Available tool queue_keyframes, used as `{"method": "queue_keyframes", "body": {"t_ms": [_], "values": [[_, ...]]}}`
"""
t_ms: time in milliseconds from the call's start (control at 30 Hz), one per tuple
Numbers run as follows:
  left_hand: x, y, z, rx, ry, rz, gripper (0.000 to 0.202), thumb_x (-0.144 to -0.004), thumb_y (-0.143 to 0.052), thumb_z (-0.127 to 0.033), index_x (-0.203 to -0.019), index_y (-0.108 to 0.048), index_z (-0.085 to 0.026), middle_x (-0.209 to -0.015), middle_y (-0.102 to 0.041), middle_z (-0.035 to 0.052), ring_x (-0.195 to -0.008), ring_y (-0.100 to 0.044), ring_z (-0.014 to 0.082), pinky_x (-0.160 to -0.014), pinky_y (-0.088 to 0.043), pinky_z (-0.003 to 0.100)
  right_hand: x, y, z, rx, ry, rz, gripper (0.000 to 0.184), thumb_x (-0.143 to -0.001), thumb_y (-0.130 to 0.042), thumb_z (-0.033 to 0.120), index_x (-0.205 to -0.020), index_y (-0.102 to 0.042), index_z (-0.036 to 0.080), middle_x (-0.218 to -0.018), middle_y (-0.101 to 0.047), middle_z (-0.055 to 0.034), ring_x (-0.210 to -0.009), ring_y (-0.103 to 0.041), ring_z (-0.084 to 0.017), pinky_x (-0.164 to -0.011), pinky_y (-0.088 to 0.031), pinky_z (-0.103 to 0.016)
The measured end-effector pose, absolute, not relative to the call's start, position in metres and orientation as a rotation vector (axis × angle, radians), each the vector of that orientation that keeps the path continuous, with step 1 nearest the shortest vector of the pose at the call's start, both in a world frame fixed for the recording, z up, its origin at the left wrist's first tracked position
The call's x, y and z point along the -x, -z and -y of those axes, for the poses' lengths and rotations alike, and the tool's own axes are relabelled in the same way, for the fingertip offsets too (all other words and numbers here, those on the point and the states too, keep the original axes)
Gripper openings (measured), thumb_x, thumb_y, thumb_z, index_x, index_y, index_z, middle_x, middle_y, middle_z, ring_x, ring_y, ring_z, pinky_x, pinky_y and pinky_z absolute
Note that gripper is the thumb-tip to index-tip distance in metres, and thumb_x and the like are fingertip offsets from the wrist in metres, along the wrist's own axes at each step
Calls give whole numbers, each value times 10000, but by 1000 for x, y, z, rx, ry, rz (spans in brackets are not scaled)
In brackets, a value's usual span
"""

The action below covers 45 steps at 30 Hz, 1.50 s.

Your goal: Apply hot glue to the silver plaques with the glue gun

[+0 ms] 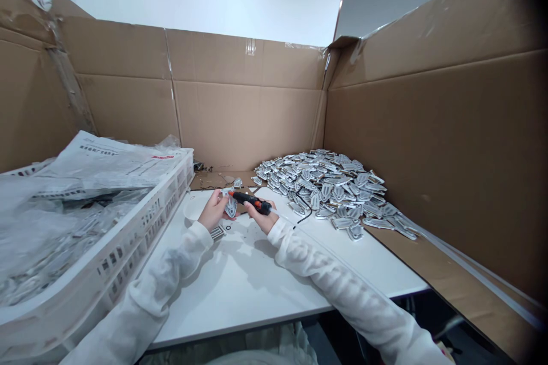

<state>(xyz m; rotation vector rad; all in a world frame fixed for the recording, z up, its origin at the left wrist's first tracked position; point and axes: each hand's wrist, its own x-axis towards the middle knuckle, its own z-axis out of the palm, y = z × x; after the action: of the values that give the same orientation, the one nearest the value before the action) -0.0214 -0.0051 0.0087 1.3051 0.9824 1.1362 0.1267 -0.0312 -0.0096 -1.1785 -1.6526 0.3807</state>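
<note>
My left hand (213,210) is closed on a small silver shield-shaped metal part (230,206), held just above the white table (240,285). My right hand (261,215) grips a black and orange screwdriver-like tool (252,201), whose tip points left at the part. Both arms wear white sleeves. A thin black cable (305,211) runs from the tool's rear toward the pile of parts.
A large heap of the same silver parts (327,182) lies at the right rear of the table. A white plastic crate (141,222) with clear bags and papers stands at the left. Brown cardboard walls (248,114) enclose the table on three sides.
</note>
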Motion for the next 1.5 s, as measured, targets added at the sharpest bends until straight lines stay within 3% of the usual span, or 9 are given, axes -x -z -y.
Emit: {"method": "queue_keyframes", "body": {"t_ms": [467, 1500], "values": [[20, -8, 5, -1294, -1127, -998, 66, -821, -368, -179, -869, -325, -193, -606, -537, -53, -469, -599, 141, -439, -502, 268, -127, 10, 30, 1234, -361, 1629, 346, -721, -478, 449, -499, -485, 184, -442, -491, 10, -449, -446, -109, -495, -379, -225], [20, -7, 5, -1301, -1139, -966, 77, -803, -405, -206, -838, -338, -192, -633, -579, -39, -463, -595, 137, -449, -506, 273, -128, 9, 30, 1285, -371, 1615, 383, -720, -470, 499, -507, -493, 181, -414, -474, 19, -432, -443, -106, -475, -365, -223]]}}
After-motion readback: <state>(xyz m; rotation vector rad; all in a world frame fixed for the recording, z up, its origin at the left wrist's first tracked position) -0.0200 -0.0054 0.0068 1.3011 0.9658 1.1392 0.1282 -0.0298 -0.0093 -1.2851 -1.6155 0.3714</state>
